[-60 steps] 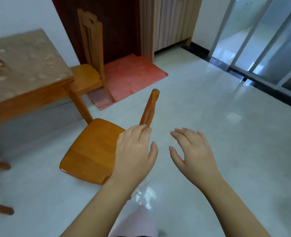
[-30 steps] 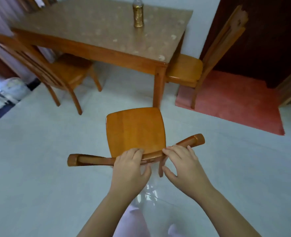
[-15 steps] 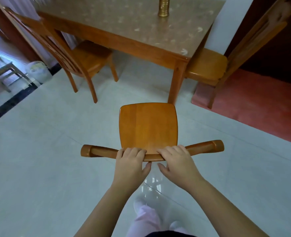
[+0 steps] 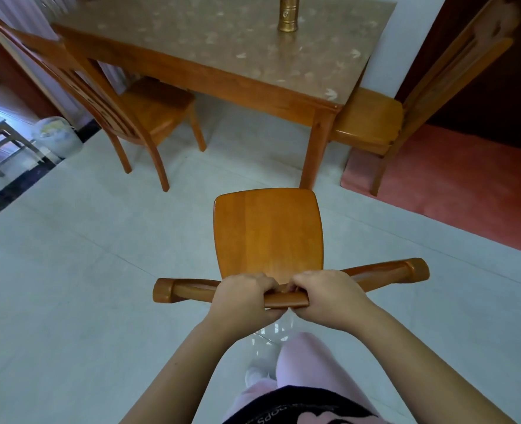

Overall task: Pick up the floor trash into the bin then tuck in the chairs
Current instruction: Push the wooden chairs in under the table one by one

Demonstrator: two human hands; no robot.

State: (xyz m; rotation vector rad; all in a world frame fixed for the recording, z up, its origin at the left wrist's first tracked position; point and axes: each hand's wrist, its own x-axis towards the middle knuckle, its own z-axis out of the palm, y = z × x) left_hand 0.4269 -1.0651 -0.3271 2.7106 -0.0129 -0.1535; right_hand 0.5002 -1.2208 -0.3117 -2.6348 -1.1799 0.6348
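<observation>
Two hands, the left hand (image 4: 243, 296) and the right hand (image 4: 326, 296), are now shut tight on the top rail of the chair (image 4: 268, 234); half a second ago the fingers were only laid on it. The chair is held just short of the table (image 4: 222, 44), at its corner leg, so it is judged ready to be pushed under.

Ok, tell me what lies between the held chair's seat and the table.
Head view: only bare pale floor between the seat and the table, apart from the table leg at the seat's front right corner.
</observation>
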